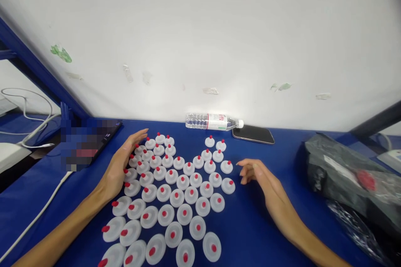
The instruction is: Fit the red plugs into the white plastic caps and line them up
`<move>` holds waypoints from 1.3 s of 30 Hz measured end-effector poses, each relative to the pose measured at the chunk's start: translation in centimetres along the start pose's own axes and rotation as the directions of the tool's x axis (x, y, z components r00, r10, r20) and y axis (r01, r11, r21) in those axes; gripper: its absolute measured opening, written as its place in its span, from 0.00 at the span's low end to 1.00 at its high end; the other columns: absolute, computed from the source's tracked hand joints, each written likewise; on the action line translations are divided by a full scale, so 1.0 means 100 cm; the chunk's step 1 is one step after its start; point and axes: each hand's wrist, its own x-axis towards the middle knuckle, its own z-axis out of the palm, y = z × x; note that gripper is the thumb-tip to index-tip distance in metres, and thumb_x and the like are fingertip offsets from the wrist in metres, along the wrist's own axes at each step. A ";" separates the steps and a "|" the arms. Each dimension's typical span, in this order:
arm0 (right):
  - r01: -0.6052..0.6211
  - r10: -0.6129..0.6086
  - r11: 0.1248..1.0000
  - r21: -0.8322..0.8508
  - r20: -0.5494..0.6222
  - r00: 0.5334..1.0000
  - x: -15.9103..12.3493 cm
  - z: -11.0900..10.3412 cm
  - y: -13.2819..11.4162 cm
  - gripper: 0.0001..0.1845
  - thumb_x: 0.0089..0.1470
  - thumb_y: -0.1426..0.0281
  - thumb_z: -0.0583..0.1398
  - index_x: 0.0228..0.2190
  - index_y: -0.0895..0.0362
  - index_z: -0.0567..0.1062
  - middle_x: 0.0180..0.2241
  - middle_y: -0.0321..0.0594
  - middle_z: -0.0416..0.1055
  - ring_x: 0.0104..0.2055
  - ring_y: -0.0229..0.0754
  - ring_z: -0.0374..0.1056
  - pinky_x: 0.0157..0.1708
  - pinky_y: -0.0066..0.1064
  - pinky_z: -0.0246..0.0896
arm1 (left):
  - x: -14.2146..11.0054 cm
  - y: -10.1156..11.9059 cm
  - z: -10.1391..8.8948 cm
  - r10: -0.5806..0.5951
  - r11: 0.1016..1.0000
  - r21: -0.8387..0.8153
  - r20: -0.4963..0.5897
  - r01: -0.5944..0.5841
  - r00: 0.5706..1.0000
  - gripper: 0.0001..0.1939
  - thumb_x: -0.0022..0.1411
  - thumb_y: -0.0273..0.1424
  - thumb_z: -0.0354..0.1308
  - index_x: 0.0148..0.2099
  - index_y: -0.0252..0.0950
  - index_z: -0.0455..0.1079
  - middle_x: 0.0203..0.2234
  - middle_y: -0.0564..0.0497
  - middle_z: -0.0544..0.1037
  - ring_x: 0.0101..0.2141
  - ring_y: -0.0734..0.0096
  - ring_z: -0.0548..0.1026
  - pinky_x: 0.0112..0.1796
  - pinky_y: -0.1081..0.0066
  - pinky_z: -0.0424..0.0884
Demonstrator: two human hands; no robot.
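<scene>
Many round white caps with red tips (176, 197) stand close together on the blue tabletop (244, 233), tips pointing up. Along their left edge lies my left hand (120, 167), fingers stretched forward and its inner side against the outermost caps. My right hand (257, 173) hovers at the right of the group, fingers loosely curved and apart, with nothing in it. Its fingertips are close to a cap at the right edge (228, 185) but a small gap shows between them.
At the back, a clear plastic bottle (216, 122) lies on its side, touching a dark phone (253, 134). A second, partly blurred device (103, 139) with a white cable (40, 212) is at left. Grey and clear plastic bags (344, 179) lie at right. A white wall (200, 41) rises behind.
</scene>
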 end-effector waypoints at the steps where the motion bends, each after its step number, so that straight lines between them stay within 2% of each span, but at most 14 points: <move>1: 0.004 -0.004 1.000 0.003 -0.004 1.000 0.001 -0.001 0.000 0.22 0.74 0.53 0.46 0.50 0.49 0.75 0.39 0.38 0.72 0.40 0.44 0.70 0.46 0.36 0.64 | 0.001 0.000 -0.001 0.020 1.000 -0.022 -0.030 -0.021 0.999 0.32 0.73 0.52 0.39 0.69 0.43 0.65 0.65 0.48 0.71 0.67 0.54 0.64 0.69 0.54 0.53; 3: 0.019 -0.019 1.000 -0.005 -0.015 1.000 0.002 -0.002 0.001 0.22 0.74 0.53 0.46 0.49 0.49 0.75 0.38 0.38 0.71 0.40 0.44 0.69 0.45 0.35 0.64 | 0.004 0.000 -0.004 0.057 0.997 -0.053 -0.112 -0.063 0.992 0.31 0.73 0.52 0.39 0.66 0.41 0.67 0.64 0.46 0.72 0.66 0.54 0.66 0.67 0.55 0.56; 6: 0.057 -0.059 0.997 -0.056 -0.045 0.997 0.006 -0.008 0.002 0.21 0.74 0.54 0.47 0.49 0.49 0.75 0.38 0.38 0.71 0.39 0.43 0.69 0.43 0.34 0.63 | 0.011 -0.003 -0.013 0.097 0.992 -0.058 -0.228 -0.113 0.969 0.30 0.72 0.55 0.41 0.56 0.39 0.72 0.56 0.44 0.77 0.59 0.54 0.71 0.61 0.54 0.63; 9: 0.102 -0.114 0.984 -0.145 -0.073 0.991 0.009 -0.014 0.000 0.19 0.74 0.55 0.48 0.48 0.50 0.73 0.37 0.36 0.70 0.37 0.42 0.68 0.42 0.34 0.61 | 0.016 -0.009 -0.021 0.137 0.988 -0.031 -0.274 -0.151 0.952 0.31 0.70 0.59 0.45 0.48 0.37 0.74 0.47 0.45 0.79 0.51 0.57 0.75 0.56 0.52 0.67; 12: 0.155 -0.186 0.960 -0.235 -0.115 0.976 0.010 -0.018 -0.005 0.18 0.74 0.55 0.48 0.37 0.51 0.70 0.31 0.34 0.66 0.34 0.41 0.64 0.38 0.33 0.59 | 0.015 -0.015 -0.024 0.178 0.984 0.019 -0.283 -0.180 0.943 0.31 0.70 0.58 0.48 0.46 0.35 0.74 0.43 0.47 0.79 0.46 0.60 0.77 0.51 0.54 0.71; 14: 0.176 -0.221 0.946 -0.271 -0.146 0.964 0.010 -0.019 -0.007 0.21 0.73 0.55 0.49 0.30 0.51 0.64 0.28 0.32 0.61 0.31 0.41 0.59 0.34 0.33 0.56 | 0.013 -0.016 -0.024 0.193 0.981 0.070 -0.284 -0.181 0.939 0.27 0.71 0.55 0.51 0.46 0.35 0.74 0.42 0.48 0.79 0.44 0.62 0.78 0.49 0.55 0.73; 16: 0.185 -0.239 0.940 -0.287 -0.166 0.957 0.011 -0.020 -0.009 0.23 0.73 0.54 0.49 0.26 0.51 0.60 0.25 0.31 0.58 0.28 0.41 0.56 0.32 0.33 0.53 | 0.011 -0.014 -0.022 0.195 0.979 0.122 -0.292 -0.165 0.937 0.23 0.72 0.51 0.54 0.47 0.35 0.75 0.42 0.48 0.80 0.43 0.63 0.78 0.48 0.56 0.74; 21: 0.230 -0.301 0.917 -0.327 -0.185 0.936 0.014 -0.020 -0.007 0.26 0.71 0.51 0.49 0.24 0.51 0.59 0.23 0.31 0.57 0.26 0.40 0.56 0.30 0.33 0.51 | 0.010 -0.007 -0.019 0.160 0.976 0.197 -0.366 -0.092 0.917 0.19 0.72 0.45 0.57 0.53 0.36 0.74 0.47 0.47 0.79 0.44 0.63 0.79 0.47 0.57 0.77; 27: 0.280 -0.349 0.894 -0.351 -0.151 0.925 0.015 -0.018 -0.004 0.26 0.71 0.52 0.49 0.23 0.51 0.60 0.23 0.32 0.59 0.25 0.40 0.58 0.29 0.33 0.53 | 0.013 -0.006 -0.023 0.070 0.983 0.181 -0.424 0.008 0.903 0.18 0.70 0.43 0.60 0.55 0.36 0.73 0.51 0.46 0.78 0.47 0.60 0.79 0.47 0.56 0.78; 34: 0.286 -0.344 0.892 -0.350 -0.116 0.932 0.014 -0.016 0.001 0.26 0.71 0.54 0.49 0.23 0.52 0.62 0.23 0.32 0.60 0.25 0.40 0.59 0.29 0.32 0.53 | 0.015 -0.021 -0.033 -0.099 0.983 0.099 -0.429 0.155 0.898 0.18 0.70 0.41 0.61 0.55 0.36 0.73 0.49 0.47 0.79 0.43 0.63 0.79 0.42 0.60 0.79; 39: 0.288 -0.336 0.893 -0.345 -0.087 0.938 0.014 -0.017 0.000 0.26 0.72 0.55 0.48 0.22 0.52 0.62 0.23 0.32 0.60 0.25 0.39 0.59 0.28 0.32 0.53 | 0.020 -0.032 -0.035 -0.148 0.983 0.039 -0.432 0.182 0.890 0.17 0.70 0.40 0.61 0.55 0.35 0.73 0.49 0.46 0.79 0.42 0.64 0.79 0.41 0.61 0.79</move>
